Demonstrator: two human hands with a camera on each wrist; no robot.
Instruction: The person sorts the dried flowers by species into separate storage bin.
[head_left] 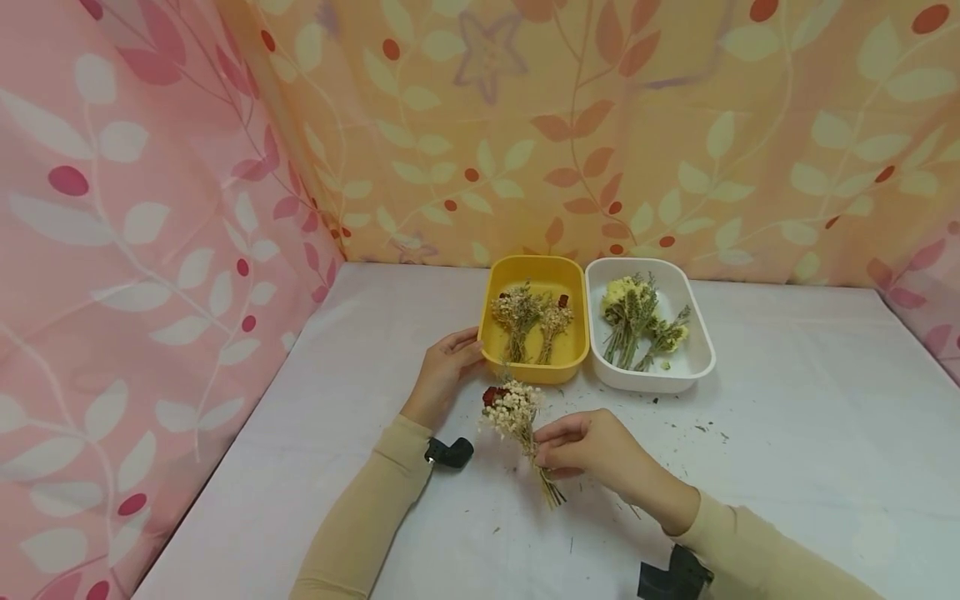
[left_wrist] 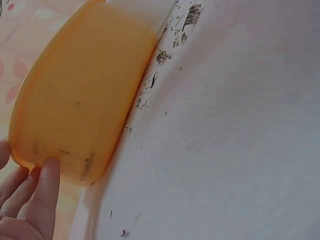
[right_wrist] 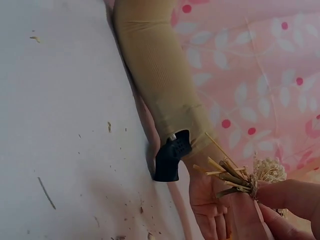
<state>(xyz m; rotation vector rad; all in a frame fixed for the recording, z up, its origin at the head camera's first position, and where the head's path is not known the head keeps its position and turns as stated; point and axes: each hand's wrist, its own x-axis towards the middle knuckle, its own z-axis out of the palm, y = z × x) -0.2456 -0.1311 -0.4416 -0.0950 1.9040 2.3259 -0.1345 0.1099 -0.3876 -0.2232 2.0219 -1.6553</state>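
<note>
A small bunch of dried flowers, with cream blossoms and a dark red rose, is pinched at its stems by my right hand. In the right wrist view the cut stem ends stick out past the thumb. My left hand rests its fairly straight fingers against the left side of a yellow plastic tub; the left wrist view shows its fingertips at the tub's wall. Inside that tub lie two similar bunches, one larger than the other.
Right beside the yellow tub stands a white tub holding bunches of yellow dried flowers. Plant crumbs are scattered over the white tablecloth. Patterned cloth walls enclose the table's back and sides.
</note>
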